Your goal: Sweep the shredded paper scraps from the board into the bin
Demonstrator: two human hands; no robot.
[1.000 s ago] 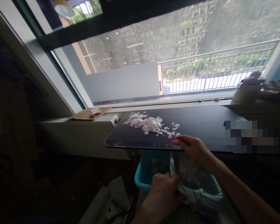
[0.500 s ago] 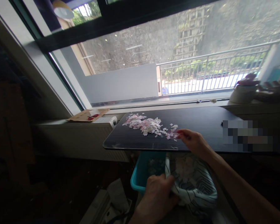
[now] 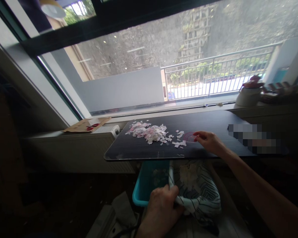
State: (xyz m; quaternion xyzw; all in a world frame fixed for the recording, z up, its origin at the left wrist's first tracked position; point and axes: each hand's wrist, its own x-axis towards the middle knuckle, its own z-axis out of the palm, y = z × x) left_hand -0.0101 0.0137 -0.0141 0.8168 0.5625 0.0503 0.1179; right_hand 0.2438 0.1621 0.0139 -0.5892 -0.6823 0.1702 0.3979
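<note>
"While the person leans over the dark tabletop (image 3: 213,120), what is the right hand (image 3: 210,142) doing in the head view?"

"It lies on the board near the front edge, fingers stretched out and close together, not clasped round anything. The fingertips (image 3: 197,134) touch a pink round piece (image 3: 190,137), which lies flat on the tabletop just right of the paper scraps (image 3: 149,130)."

"And those scraps?"

"They form a loose white and pink heap toward the board's left end, and a few strays trail right toward the pink round piece."

"Where is the left hand (image 3: 161,211)?"

"Below the table edge, fingers closed tight on the rim of a striped cloth bag (image 3: 203,198). The bag's mouth gapes right under the board's front edge, and white bits (image 3: 188,173) show inside it. Just left of the bag stands a teal bin (image 3: 144,188), partly under the board."

"Anything else around?"

"A cardboard sheet (image 3: 81,125) with something red on it lies on the sill to the left, beside a white ribbed unit (image 3: 106,129). A white pot (image 3: 247,96) stands on the sill at the far right. Beyond the glass runs a metal railing (image 3: 213,74). A blurred patch covers part of the board's right end, so what lies there cannot be told."
</note>
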